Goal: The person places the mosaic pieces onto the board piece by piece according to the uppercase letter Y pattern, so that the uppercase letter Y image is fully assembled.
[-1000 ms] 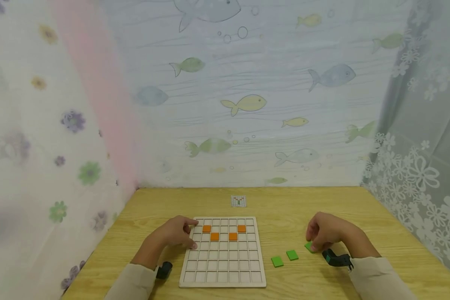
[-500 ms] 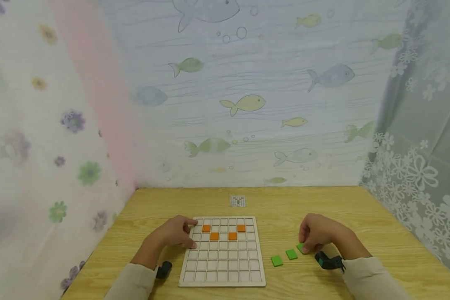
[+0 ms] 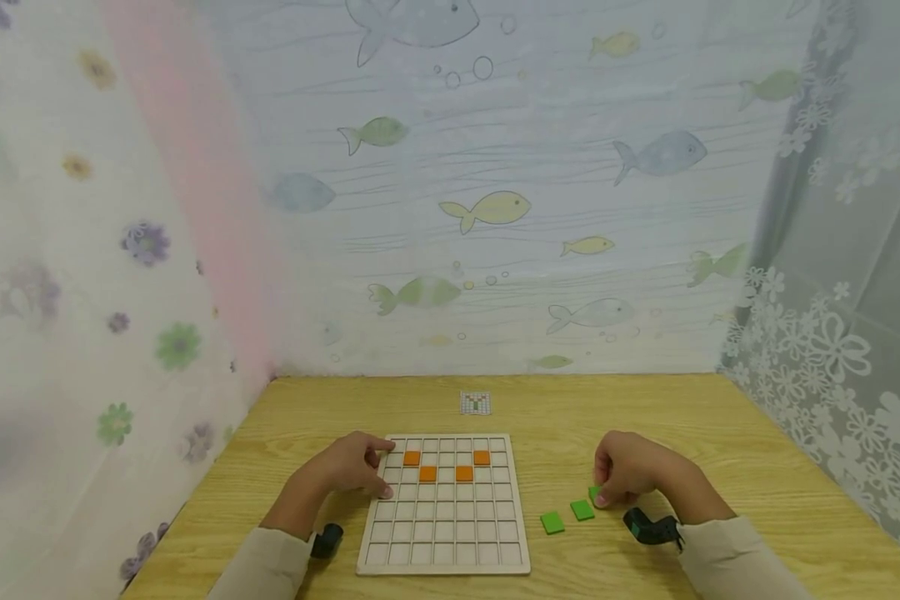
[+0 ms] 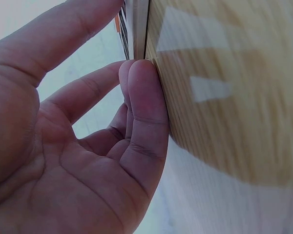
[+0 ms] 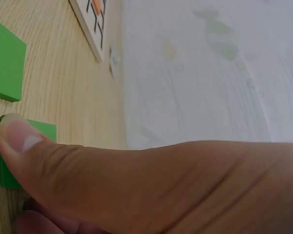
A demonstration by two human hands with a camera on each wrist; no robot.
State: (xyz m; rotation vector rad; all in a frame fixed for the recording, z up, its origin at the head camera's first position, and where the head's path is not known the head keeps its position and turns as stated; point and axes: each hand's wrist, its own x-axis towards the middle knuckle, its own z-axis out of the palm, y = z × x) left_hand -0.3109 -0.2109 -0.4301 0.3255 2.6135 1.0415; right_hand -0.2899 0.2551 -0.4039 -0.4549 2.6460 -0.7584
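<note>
A pale grid board (image 3: 442, 564) lies on the table with several orange tiles (image 3: 464, 473) in its cells. My left hand (image 3: 347, 463) is at its left side, index fingertip and thumb on the border. In the left wrist view, the other fingers (image 4: 147, 92) bend in against the board's edge (image 4: 140, 29). Right of the board, my right hand (image 3: 633, 467) holds a green tile (image 3: 594, 495) between thumb and fingers. The right wrist view shows the thumb (image 5: 24, 136) across that tile's face, low at the tabletop. Another green tile (image 3: 582, 509) lies close beside it, and a third green tile (image 3: 552, 522) nearer the board.
Behind the board, a small card (image 3: 476, 403) printed with a coloured grid pattern lies on the wooden table (image 3: 645, 408). A fish-patterned curtain (image 3: 495, 275) hangs along the back edge. Dark wrist devices (image 3: 648, 527) are worn at both sleeves.
My right hand has moved left, bringing its green tile close to the other two. My left hand has stayed at the board's edge.
</note>
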